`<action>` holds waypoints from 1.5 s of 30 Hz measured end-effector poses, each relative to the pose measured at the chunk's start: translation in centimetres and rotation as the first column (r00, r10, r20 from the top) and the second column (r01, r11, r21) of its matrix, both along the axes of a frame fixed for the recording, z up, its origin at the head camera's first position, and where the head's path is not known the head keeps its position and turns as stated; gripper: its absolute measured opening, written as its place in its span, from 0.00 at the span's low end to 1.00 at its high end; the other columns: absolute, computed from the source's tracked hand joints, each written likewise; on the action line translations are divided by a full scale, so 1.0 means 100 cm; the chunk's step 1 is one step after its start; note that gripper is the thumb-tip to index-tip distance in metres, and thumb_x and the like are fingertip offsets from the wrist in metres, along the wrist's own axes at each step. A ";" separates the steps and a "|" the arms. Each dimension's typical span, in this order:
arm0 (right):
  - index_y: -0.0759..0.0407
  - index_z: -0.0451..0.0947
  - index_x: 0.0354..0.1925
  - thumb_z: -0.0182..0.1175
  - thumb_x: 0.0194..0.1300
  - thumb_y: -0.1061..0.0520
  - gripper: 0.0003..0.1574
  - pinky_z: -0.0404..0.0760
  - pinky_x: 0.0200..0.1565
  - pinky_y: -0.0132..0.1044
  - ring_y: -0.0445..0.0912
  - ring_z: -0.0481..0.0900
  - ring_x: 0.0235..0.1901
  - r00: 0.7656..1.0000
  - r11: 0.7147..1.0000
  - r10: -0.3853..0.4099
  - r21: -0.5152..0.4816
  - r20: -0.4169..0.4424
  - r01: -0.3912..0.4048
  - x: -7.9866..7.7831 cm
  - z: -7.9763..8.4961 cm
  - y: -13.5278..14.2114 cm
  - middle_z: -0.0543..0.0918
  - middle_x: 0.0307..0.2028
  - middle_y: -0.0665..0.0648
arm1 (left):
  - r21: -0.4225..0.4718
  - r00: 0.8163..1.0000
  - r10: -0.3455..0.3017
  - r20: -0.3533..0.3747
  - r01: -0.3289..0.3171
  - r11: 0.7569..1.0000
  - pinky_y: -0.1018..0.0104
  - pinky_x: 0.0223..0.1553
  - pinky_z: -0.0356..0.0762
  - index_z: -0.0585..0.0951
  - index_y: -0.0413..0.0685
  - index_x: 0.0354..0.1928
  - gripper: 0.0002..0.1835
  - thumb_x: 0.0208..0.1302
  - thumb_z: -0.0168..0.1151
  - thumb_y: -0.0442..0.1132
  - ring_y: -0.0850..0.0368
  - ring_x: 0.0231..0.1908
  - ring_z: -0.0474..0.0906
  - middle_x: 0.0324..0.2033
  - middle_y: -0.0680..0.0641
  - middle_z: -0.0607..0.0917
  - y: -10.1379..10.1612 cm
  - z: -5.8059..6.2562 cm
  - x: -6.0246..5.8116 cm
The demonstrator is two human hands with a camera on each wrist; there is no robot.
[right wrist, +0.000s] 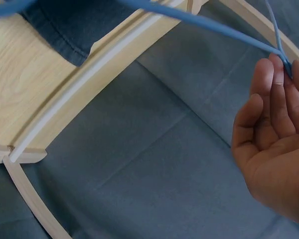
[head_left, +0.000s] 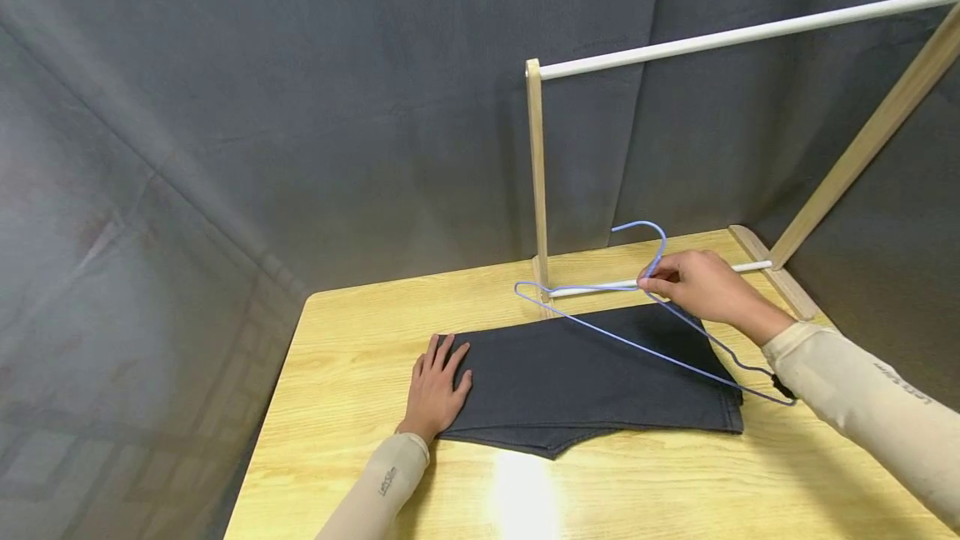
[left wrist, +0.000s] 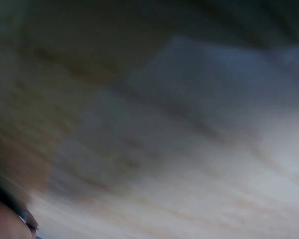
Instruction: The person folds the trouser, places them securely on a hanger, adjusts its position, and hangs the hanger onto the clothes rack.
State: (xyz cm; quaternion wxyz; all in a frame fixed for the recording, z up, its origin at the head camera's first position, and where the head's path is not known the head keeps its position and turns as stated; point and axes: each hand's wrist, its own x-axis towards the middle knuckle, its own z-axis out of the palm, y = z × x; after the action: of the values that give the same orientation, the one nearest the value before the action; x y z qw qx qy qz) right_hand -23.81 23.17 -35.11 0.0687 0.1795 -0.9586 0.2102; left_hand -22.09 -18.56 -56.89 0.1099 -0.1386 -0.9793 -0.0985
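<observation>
My right hand pinches a thin blue clothes hanger at the neck just below its hook. The hanger is tilted above a folded pair of dark shorts, and a black piece sits at its right end. The shorts lie flat on the table, with a stitched hem at the right. On their left end rests my left hand, its fingers spread and fairly straight. Thumb and fingertips meet on the blue wire in the right wrist view. The left wrist view is blurred, with only a bit of finger at its corner.
A rack with wooden posts, a white top rail and a white lower bar stands at the back right of the wooden table. Grey curtains hang behind and at the left.
</observation>
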 end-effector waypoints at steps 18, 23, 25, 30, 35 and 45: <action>0.56 0.84 0.36 0.61 0.63 0.52 0.10 0.73 0.27 0.30 0.39 0.81 0.24 0.970 0.979 -0.020 -0.194 0.242 0.069 -0.002 -0.021 -0.023 0.87 0.25 0.52 | -0.010 1.000 -0.003 0.014 0.003 1.000 0.42 0.68 0.57 0.63 0.67 0.69 0.27 0.70 0.43 0.58 0.46 0.75 0.47 0.73 0.51 0.59 -0.006 0.000 0.001; 0.57 0.85 0.36 0.61 0.61 0.52 0.11 0.74 0.33 0.31 0.41 0.82 0.26 0.944 0.951 -0.065 -0.266 0.323 0.156 0.000 -0.036 -0.033 0.87 0.25 0.52 | -0.009 1.000 0.011 0.027 -0.011 1.000 0.42 0.69 0.56 0.62 0.69 0.70 0.27 0.71 0.42 0.58 0.49 0.76 0.44 0.73 0.53 0.58 -0.014 0.001 0.002; 0.60 0.85 0.37 0.61 0.61 0.53 0.12 0.75 0.32 0.32 0.40 0.82 0.26 0.932 0.930 -0.064 -0.318 0.358 0.186 0.003 -0.044 -0.036 0.87 0.24 0.53 | -0.011 0.999 0.013 0.034 -0.013 1.000 0.42 0.69 0.55 0.62 0.69 0.70 0.27 0.71 0.42 0.58 0.48 0.76 0.44 0.73 0.53 0.57 -0.016 0.000 0.004; 0.67 0.83 0.41 0.61 0.62 0.53 0.17 0.78 0.28 0.32 0.37 0.81 0.25 0.877 0.843 -0.030 -0.460 0.479 0.280 0.012 -0.064 -0.043 0.87 0.27 0.52 | -0.005 0.997 0.018 0.071 -0.018 1.000 0.42 0.70 0.54 0.61 0.69 0.71 0.27 0.71 0.41 0.58 0.47 0.76 0.44 0.74 0.52 0.57 -0.018 0.000 0.008; 0.69 0.81 0.44 0.61 0.64 0.52 0.21 0.80 0.28 0.29 0.35 0.82 0.25 0.840 0.768 -0.043 -0.520 0.541 0.374 0.022 -0.088 -0.045 0.87 0.28 0.50 | 0.014 0.997 0.000 0.075 -0.001 1.000 0.41 0.70 0.52 0.60 0.68 0.71 0.27 0.72 0.41 0.58 0.47 0.76 0.43 0.74 0.52 0.56 -0.015 0.001 0.009; 0.58 0.84 0.40 0.59 0.65 0.45 0.19 0.80 0.27 0.29 0.37 0.82 0.25 0.863 0.772 -0.190 -0.471 0.469 0.426 0.038 -0.130 -0.058 0.88 0.29 0.52 | 0.022 0.999 -0.017 0.036 0.016 1.000 0.41 0.68 0.55 0.64 0.65 0.69 0.26 0.71 0.44 0.57 0.45 0.75 0.47 0.73 0.50 0.59 -0.013 0.002 0.009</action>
State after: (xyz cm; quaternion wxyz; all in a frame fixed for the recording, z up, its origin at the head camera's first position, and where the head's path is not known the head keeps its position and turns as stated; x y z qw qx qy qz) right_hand -20.00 17.33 -48.14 -0.0422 -0.0578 -0.8638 0.4987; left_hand -21.19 -19.89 -56.72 0.0930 -0.1437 -0.9788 -0.1126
